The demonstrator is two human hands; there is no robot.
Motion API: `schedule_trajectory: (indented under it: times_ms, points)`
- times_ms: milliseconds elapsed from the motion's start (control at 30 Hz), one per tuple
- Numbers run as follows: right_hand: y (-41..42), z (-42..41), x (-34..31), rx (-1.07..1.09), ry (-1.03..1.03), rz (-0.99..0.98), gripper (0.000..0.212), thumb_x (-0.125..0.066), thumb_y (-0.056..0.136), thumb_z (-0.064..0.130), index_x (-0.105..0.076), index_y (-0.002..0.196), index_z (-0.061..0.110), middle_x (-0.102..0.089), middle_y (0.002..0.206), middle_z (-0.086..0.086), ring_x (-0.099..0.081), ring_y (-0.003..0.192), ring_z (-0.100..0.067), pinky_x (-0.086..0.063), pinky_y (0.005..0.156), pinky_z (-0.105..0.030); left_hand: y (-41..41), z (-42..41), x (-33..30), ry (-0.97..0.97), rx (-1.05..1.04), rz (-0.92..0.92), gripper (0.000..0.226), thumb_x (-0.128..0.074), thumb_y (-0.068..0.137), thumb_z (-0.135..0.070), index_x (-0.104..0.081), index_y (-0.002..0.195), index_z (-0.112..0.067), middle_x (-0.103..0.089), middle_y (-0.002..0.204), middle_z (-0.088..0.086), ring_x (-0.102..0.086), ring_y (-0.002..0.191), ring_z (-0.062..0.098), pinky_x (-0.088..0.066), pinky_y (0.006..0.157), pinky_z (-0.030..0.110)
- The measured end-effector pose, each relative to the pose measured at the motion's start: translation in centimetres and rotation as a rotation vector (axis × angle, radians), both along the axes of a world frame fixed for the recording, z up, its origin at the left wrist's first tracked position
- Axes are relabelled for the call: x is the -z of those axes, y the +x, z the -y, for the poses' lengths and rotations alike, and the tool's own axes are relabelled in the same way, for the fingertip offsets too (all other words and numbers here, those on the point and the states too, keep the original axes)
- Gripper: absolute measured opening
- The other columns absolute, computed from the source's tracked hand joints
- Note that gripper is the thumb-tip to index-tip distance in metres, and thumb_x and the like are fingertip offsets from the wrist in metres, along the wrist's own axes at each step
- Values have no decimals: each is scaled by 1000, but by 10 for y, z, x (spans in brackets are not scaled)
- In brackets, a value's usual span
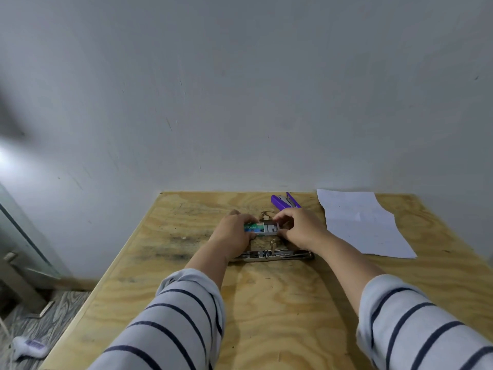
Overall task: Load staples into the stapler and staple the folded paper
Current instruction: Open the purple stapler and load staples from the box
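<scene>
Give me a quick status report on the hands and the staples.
Left hand holds staple box; right hand pulling its tray. Stapler open, unloaded. Paper untouched, nothing blocking.

— Where are our hands?
— Both arms reach forward, striped sleeves pushed up. Our left hand (234, 237) is curled, thumb side up.
— And the other?
— Our right hand (301, 227) sits just beside it, fingertips (278, 217) pinched together toward the left hand.
</scene>
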State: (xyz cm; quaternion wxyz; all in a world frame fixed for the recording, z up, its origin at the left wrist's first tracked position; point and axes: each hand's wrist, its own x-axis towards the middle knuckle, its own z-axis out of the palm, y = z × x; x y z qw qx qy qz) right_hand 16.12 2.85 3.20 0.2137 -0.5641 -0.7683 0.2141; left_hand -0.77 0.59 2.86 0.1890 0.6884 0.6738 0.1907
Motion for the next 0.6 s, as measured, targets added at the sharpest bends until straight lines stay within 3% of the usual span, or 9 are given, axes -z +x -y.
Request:
schedule_trajectory:
  times_ms: [100,233,467,600]
  points:
    - [2,1,-1,30,14,-9,27,-65,86,20,-65,112,13,-65,119,-4,-58,107,-17,-41,78,-20,1,1,1,12,-20,12,36,-61,89,-19,-57,125,-25,-49,127,3,-51,107,21,-43,87,26]
    - [3,4,3,67,58,97,27,-65,86,23,-67,111,12,-61,125,-7,-54,116,-21,-43,85,-25,2,2,2,29,-39,39,34,-62,88,-16,-60,121,-24,-50,125,3,-52,105,21,-42,83,25]
    - [-7,7,1,40,126,119,20,-61,87,9,-68,105,12,-66,119,-7,-58,112,-21,-46,92,-30,2,2,4,36,-66,66,34,-64,86,-15,-62,118,-26,-51,123,3,-53,105,21,-44,84,27]
    - [-11,5,-2,90,100,82,19,-59,88,15,-70,103,11,-69,113,-6,-61,105,-18,-46,80,-24,3,2,3,24,-72,73,35,-65,86,-16,-61,119,-26,-50,125,3,-53,105,21,-48,90,32]
